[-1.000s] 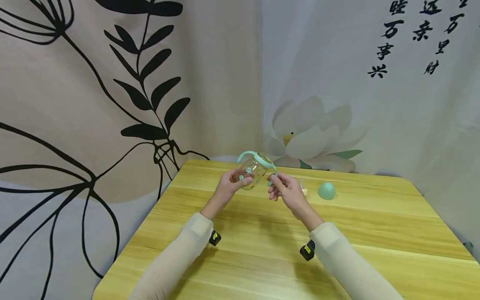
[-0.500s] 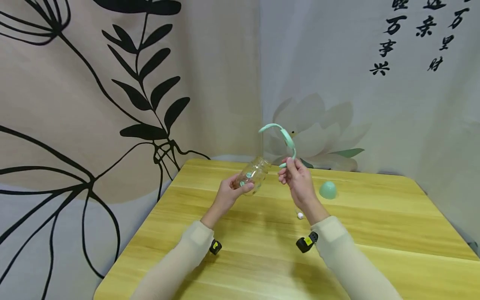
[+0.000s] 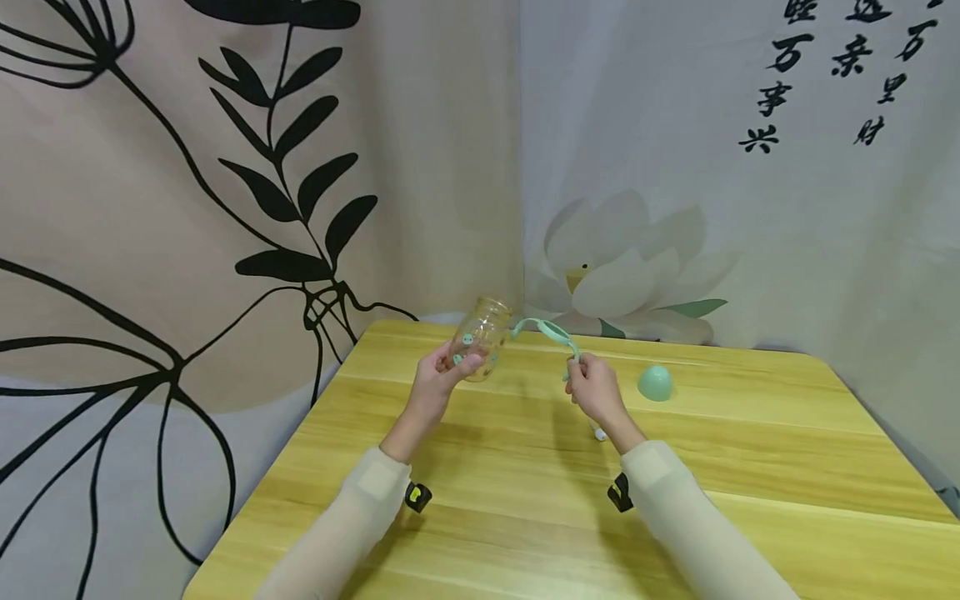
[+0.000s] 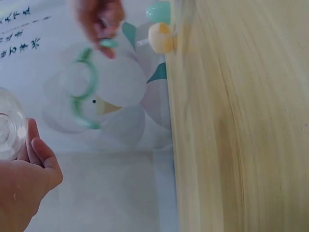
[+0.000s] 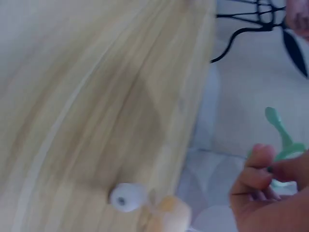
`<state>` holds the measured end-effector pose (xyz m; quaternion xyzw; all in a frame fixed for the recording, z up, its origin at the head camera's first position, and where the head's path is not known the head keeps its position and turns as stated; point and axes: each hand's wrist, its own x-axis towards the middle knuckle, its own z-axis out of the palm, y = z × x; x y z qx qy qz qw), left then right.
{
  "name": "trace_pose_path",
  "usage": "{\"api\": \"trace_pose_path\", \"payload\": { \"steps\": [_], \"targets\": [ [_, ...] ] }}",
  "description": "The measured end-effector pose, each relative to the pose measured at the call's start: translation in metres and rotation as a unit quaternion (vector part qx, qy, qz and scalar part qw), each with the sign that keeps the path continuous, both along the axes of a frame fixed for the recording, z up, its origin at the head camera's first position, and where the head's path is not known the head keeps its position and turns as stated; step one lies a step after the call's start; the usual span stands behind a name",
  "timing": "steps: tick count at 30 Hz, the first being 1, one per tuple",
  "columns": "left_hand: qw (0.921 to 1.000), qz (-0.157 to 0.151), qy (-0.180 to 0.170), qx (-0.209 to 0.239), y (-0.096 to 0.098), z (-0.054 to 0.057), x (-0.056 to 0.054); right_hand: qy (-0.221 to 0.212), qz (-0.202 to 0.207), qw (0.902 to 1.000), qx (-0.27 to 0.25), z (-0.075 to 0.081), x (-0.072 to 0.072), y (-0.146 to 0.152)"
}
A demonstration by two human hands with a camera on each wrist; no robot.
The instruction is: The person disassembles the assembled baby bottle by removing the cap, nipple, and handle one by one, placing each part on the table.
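Observation:
My left hand [image 3: 437, 379] grips a clear, amber-tinted baby bottle [image 3: 483, 329] round its lower body, tilted, with its open neck up. Its wall bears small green prints. To the right of the bottle and apart from it, my right hand [image 3: 597, 390] pinches one end of a mint-green two-handled bottle ring [image 3: 553, 332]. That ring hangs in the air, blurred in the left wrist view. On the table below the right hand lies a straw piece with a white ball end [image 5: 126, 197]; a pale yellow-orange top [image 4: 161, 38] stands near it.
A mint-green dome cap [image 3: 656, 383] sits on the wooden table [image 3: 510, 517], right of my right hand. Behind the table's far edge hangs a printed cloth [image 3: 450, 167] with plants, a lotus and writing.
The green handled ring came off the bottle neck, rose to the upper right, then dropped lower beside the bottle. My left hand has shifted a little left and turned the bottle more upright.

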<state>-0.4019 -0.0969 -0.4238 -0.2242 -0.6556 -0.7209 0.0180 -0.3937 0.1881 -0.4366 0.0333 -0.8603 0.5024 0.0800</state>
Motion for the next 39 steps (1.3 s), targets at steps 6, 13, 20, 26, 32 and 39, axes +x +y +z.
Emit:
{"api": "trace_pose_path", "payload": {
  "steps": [6,13,20,26,32,39],
  "targets": [
    [1.0000,0.001,0.000,0.001,-0.006,0.002,0.000,-0.076,0.019,0.9939,0.077,-0.021,-0.016,0.001],
    [1.0000,0.004,-0.003,0.000,-0.010,0.005,-0.002,-0.126,0.011,0.9814,0.144,-0.028,-0.027,-0.005],
    [0.9999,-0.001,-0.008,0.007,-0.013,0.003,-0.004,-0.143,0.023,0.9723,0.183,-0.027,-0.030,-0.009],
    [0.9998,0.003,-0.011,0.015,-0.016,0.002,-0.006,-0.135,0.029,0.9680,0.209,-0.032,-0.034,-0.008],
    [0.9996,0.003,-0.013,0.023,-0.014,0.001,-0.008,-0.142,0.034,0.9626,0.228,-0.036,-0.038,-0.005],
    [0.9992,-0.007,-0.026,0.030,-0.011,-0.003,-0.013,-0.145,0.034,0.9618,0.230,-0.039,-0.036,-0.003]
  ]
}}
